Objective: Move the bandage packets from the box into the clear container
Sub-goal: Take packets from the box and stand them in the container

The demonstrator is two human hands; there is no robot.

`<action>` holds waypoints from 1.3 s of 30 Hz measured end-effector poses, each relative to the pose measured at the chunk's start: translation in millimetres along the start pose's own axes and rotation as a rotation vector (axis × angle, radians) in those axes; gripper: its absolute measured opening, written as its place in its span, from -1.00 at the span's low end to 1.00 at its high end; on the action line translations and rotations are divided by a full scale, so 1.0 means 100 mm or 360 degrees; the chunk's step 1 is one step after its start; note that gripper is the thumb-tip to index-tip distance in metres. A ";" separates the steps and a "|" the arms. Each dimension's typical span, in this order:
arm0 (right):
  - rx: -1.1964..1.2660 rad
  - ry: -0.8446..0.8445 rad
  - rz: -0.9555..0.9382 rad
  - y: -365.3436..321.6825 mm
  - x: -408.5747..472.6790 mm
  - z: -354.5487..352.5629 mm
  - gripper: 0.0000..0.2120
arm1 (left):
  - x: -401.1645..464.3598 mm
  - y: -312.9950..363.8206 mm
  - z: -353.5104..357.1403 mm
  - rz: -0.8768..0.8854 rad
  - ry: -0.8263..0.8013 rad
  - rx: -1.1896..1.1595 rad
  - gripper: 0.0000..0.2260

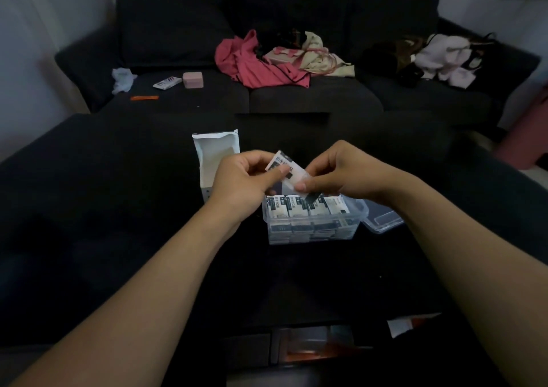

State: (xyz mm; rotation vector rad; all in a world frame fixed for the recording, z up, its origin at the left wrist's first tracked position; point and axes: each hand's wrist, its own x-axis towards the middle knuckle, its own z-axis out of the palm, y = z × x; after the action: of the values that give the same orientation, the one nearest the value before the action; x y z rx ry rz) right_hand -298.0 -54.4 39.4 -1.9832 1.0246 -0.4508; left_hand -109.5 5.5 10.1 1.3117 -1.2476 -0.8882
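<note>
A clear plastic container [360,215] stands on the dark surface, packed with several rows of white and black bandage packets [299,208]. Just above it, my left hand [241,176] and my right hand [341,173] both pinch a small stack of bandage packets [286,167], the left at its left end, the right at its lower right corner. The white cardboard box [207,155] stands open behind my left hand; its inside is partly hidden by that hand.
The container's clear lid [382,220] lies to its right. A dark sofa at the back holds pink clothing [252,60], a pink case [192,79], a small packet [167,83], an orange item [144,98] and white fabric [444,57]. White paper [400,326] lies near the front right.
</note>
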 end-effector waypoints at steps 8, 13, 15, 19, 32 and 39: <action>0.0211 0.0030 -0.0030 0.02 -0.01 0.03 -0.82 | 0.04 -0.09 0.00 0.0192 0.0005 0.0153 -0.65; 0.0578 0.0122 0.0107 0.03 0.02 0.04 -0.89 | 0.04 -0.11 0.02 0.0001 -0.0096 0.0173 -0.73; 0.0696 0.0201 0.0118 0.04 0.03 0.01 -0.94 | 0.03 -0.10 0.01 -0.0123 -0.0250 0.0177 -0.86; 0.0741 0.0217 0.0127 0.07 0.03 -0.01 -0.92 | 0.03 -0.10 0.02 -0.0214 -0.0313 0.0054 -0.97; 0.0002 0.0412 0.0385 0.33 0.07 -0.19 -0.91 | 0.02 -0.17 0.03 0.0280 -0.0110 0.0949 -0.89; -0.0030 0.0339 0.0414 0.41 0.13 -0.18 -0.95 | 0.04 -0.23 0.02 0.0295 -0.0180 0.1061 -0.89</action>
State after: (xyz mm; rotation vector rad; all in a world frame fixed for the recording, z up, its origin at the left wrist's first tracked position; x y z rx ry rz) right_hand -322.3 -87.0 16.1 -1.8126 1.4039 -0.5174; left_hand -107.1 -1.5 -11.9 1.6321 -1.8154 -0.4225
